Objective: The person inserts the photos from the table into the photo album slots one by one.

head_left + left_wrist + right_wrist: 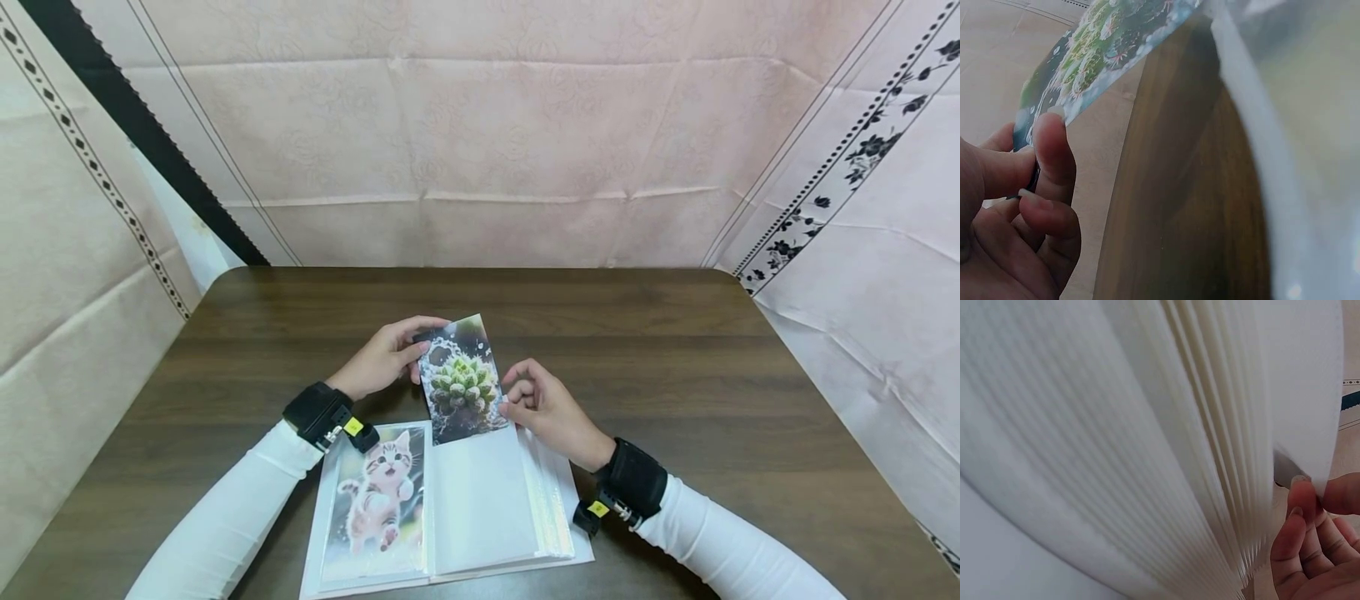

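Note:
My left hand pinches the upper left edge of a photo card showing a green succulent amid water splashes. In the left wrist view the thumb and fingers close on one end of this photo. Its lower edge lies at the top of a blank pocket page in an open photo album. At the page's upper right corner is my right hand, beside the photo's right edge. The right wrist view shows its thumb and fingertips pinching the edge of a white album page.
On the album's left page sits a kitten picture. More white pocket pages fan out along the album's right side. The album lies near the front of a brown wooden table. Pale patterned cloth hangs behind and at both sides.

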`<state>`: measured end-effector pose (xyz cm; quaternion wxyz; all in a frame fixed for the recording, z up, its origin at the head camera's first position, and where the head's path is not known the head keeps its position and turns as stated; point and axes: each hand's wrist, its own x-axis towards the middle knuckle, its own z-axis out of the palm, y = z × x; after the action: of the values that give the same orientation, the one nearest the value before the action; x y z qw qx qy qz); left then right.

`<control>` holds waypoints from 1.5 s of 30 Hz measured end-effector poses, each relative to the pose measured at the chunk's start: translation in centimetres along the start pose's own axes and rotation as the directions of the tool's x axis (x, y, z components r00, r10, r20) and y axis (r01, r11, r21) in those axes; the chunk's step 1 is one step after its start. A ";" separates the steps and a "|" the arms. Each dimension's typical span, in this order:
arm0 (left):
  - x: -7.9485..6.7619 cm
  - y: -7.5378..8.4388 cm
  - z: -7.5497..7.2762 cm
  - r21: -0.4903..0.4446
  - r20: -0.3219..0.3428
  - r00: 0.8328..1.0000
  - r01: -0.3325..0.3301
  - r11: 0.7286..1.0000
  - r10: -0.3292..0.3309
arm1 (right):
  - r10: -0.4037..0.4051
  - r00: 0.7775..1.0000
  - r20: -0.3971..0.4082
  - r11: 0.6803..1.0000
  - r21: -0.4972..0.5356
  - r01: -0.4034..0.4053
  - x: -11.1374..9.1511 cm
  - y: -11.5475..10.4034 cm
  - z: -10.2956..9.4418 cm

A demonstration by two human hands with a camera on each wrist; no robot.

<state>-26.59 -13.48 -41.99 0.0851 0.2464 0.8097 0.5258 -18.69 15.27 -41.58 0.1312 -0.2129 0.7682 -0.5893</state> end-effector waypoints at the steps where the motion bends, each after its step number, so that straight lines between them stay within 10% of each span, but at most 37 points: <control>1: 0.0 0.1 0.0 0.000 0.002 1.000 0.002 1.000 -0.002 | -0.001 1.000 0.001 1.000 0.003 0.001 0.0 0.0 0.0; 45: -0.9 0.8 0.9 0.019 0.134 0.991 0.002 1.000 -0.005 | -0.005 1.000 -0.019 1.000 -0.013 0.005 -0.1 0.1 0.2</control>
<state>-25.20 -12.95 -41.73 0.1380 0.2806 0.8074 0.5003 -18.53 15.15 -41.74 0.1211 -0.2098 0.7727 -0.5868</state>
